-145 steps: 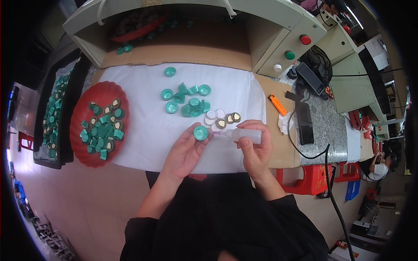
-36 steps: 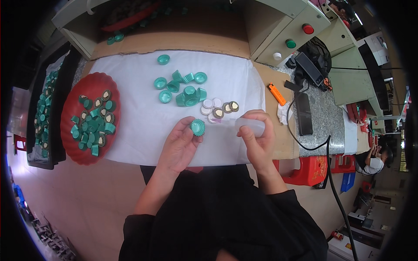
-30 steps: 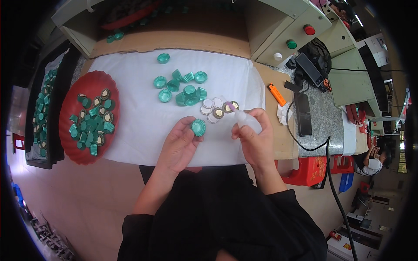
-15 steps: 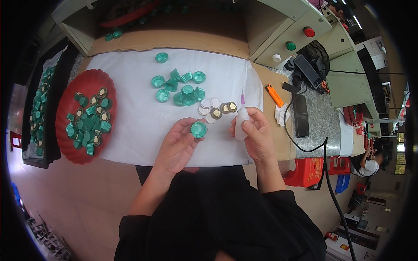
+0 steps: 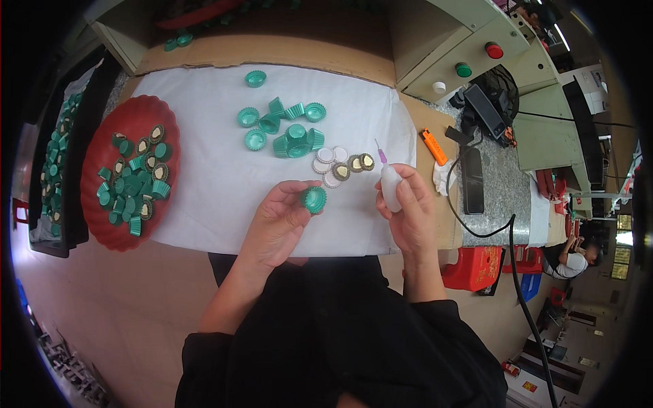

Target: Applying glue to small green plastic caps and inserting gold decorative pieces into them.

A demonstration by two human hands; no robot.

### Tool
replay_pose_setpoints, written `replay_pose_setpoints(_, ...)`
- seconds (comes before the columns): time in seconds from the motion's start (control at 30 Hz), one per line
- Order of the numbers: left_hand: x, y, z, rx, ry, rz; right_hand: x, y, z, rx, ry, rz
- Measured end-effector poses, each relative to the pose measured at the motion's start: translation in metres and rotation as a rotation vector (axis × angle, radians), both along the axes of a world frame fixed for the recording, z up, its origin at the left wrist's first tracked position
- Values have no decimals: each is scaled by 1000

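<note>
Between its fingertips my left hand (image 5: 277, 221) holds a small green fluted cup (image 5: 314, 199), its hollow side facing up. My right hand (image 5: 411, 207) is closed around a white squeeze bottle (image 5: 391, 189) whose thin purple-based needle tip (image 5: 381, 155) points up and slightly left. The needle is apart from the cup. Just beyond my hands lie several white scalloped discs (image 5: 326, 156) and a few dark-rimmed discs with pale gold middles (image 5: 366, 162). Farther off, several more green cups (image 5: 296, 141) lie loose on the white sheet (image 5: 204, 197), some upright and some on their sides.
To the left stands a red scalloped tray (image 5: 102, 204) of green cups and discs, beside a black bin (image 5: 61, 248) of similar pieces. At right lie an orange cutter (image 5: 434, 147), a crumpled tissue (image 5: 443, 177), a dark phone (image 5: 473, 180) and a black cable (image 5: 511, 231).
The bottle in my right hand has moved slightly right, and its needle now leans left. My left hand still holds the cup, nearly in the same place. The whole view has shifted a little.
</note>
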State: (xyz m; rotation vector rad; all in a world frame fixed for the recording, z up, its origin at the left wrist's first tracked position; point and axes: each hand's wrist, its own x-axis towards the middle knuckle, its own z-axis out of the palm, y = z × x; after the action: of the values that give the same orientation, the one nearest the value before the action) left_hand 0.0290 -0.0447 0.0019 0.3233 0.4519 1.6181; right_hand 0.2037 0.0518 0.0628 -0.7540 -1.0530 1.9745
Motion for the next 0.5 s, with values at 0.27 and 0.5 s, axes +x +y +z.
replay_pose_setpoints(0.27, -1, 1, -1, -31, -43, 4, 1, -13, 11, 665, -413, -121)
replay_pose_setpoints(0.5, -1, 1, 0, -61, -41, 12, -9, -21, 2, 840, -465, -145)
